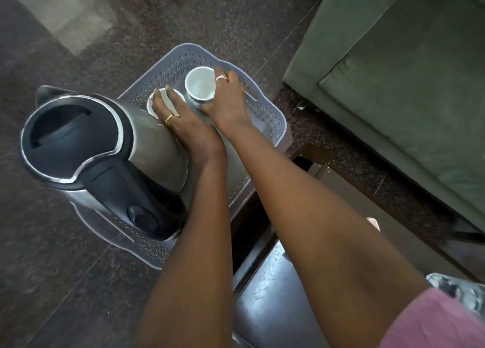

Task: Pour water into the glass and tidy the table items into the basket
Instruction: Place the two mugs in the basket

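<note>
While both arms reach down into the grey basket [265, 111], I count two white cups and one steel kettle [141, 143] inside it. The left hand [183, 127] curls its fingers over the cup [168, 103] pressed against the kettle; the right hand [228, 98] wraps around the other cup [200, 85], which stands upright near the far rim. The basket's right half lies bare. It sits at the dark table's [275, 295] edge, with a green sofa [406, 72] nearby.
</note>
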`<state>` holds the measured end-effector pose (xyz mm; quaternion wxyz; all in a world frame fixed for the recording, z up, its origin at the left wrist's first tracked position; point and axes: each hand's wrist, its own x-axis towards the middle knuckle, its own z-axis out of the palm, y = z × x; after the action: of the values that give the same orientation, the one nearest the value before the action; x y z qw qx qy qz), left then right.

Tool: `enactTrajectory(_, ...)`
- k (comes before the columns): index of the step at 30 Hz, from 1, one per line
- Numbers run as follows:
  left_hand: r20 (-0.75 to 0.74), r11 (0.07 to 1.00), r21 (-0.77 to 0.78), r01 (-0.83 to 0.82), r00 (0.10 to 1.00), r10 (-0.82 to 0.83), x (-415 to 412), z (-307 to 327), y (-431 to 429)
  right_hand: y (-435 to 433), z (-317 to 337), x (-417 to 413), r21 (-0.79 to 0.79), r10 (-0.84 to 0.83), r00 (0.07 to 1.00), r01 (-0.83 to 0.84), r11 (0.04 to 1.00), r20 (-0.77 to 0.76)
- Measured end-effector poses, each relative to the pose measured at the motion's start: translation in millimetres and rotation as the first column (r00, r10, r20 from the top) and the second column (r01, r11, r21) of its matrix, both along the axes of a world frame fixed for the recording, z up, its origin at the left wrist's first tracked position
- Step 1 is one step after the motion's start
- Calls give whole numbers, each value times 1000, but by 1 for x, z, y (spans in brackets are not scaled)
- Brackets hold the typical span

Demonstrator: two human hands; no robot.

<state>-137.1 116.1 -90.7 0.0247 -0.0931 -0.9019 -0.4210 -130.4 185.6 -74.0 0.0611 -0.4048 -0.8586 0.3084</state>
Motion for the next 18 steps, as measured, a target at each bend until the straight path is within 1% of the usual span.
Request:
enactTrajectory(2,-47,992,78,97,995,-93,12,6,-2,-4,7,17,2,-9,998,10,1000,-57)
enactTrajectory(4,-70,981,109,158,986,-151,27,17,-3,-10,16,44,20,-46,981,51,998,-188)
enactTrajectory(6,-97,967,100,236,969,-226,42,26,-12,-19,23,75,25,-132,930,150,988,-342)
enactTrajectory(8,-154,937,73,341,932,-327,62,32,-24,-31,23,112,38,-245,874,287,957,-419)
enactTrajectory(10,-188,889,48,456,878,-440,96,39,-31,-43,17,156,75,-363,828,433,898,-428)
enactTrajectory(12,-192,819,27,573,807,-558,133,39,-35,-56,5,200,77,-466,788,537,840,-403)
enactTrajectory(15,-121,723,11,691,718,-685,187,28,-41,-75,-13,258,65,-545,776,591,804,-319)
enactTrajectory(18,2,634,-48,771,635,-772,237,9,-49,-91,-29,317,38,-604,772,622,782,-198)
